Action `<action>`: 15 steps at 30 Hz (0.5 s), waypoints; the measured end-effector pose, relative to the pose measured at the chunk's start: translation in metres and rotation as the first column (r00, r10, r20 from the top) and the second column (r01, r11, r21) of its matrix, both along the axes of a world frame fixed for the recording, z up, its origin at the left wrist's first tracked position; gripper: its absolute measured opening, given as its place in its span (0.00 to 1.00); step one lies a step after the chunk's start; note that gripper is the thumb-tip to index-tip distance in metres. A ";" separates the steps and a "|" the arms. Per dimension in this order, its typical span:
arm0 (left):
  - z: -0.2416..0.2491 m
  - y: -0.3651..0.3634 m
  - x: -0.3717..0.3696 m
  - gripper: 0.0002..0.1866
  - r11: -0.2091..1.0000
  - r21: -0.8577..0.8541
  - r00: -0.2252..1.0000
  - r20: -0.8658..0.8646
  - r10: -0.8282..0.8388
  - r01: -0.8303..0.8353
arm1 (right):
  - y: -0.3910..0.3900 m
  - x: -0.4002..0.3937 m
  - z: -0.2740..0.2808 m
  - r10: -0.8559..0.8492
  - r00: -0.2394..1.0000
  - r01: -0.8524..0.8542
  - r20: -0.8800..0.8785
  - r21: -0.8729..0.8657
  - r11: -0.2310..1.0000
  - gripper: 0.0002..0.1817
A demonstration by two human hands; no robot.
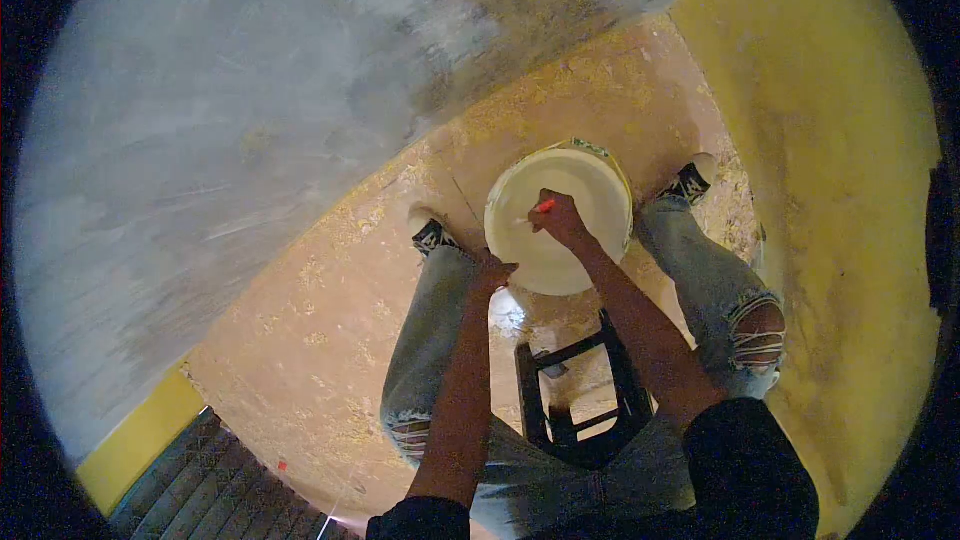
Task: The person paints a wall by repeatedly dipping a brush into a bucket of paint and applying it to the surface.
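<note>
A round bucket [495, 210] of smooth off-white paste or liquid stands on the floor between my feet. My right hand [558, 218] is over the middle of it, fingers closed round a tool with an orange-red handle [545, 206]. A pale, thin end of this tool points left, close over the off-white surface; its exact kind is hard to make out. At the bucket's near left edge, my left hand [495, 272] grips the rim, with the thumb lying over the inside.
I sit on a dark stool [532, 395] with my legs either side of the bucket. The stained floor [330, 340] meets a smeared grey wall [250, 140] on the left and a yellow wall [830, 190] on the right. Dark slats [215, 485] lie at lower left.
</note>
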State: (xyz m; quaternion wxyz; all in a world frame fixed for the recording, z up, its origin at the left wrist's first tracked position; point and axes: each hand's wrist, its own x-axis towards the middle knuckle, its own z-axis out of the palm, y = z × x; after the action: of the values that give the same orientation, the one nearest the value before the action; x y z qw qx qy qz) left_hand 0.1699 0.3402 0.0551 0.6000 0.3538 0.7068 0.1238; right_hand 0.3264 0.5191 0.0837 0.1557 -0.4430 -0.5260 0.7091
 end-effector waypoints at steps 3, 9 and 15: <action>0.001 0.006 0.000 0.25 0.989 -0.129 0.996 -0.038 -0.077 0.072 | -0.018 0.005 0.002 -0.325 0.936 0.338 0.134 -0.092 0.937 0.12; 0.049 0.026 0.010 0.32 0.919 -0.266 0.946 0.062 0.319 -0.293 | -0.066 0.017 -0.017 -0.722 0.690 0.701 0.057 -0.301 0.646 0.12; -0.049 -0.016 0.023 0.31 0.837 -0.187 0.842 0.076 0.534 -0.514 | -0.078 0.026 -0.021 -0.694 0.717 0.659 0.073 -0.395 0.640 0.11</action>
State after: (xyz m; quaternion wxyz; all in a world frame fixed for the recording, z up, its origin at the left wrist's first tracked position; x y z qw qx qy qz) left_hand 0.1930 0.3244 0.0064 0.6124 0.0887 0.7453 0.2484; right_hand 0.3520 0.4410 0.0627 0.3394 -0.5983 -0.1610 0.7077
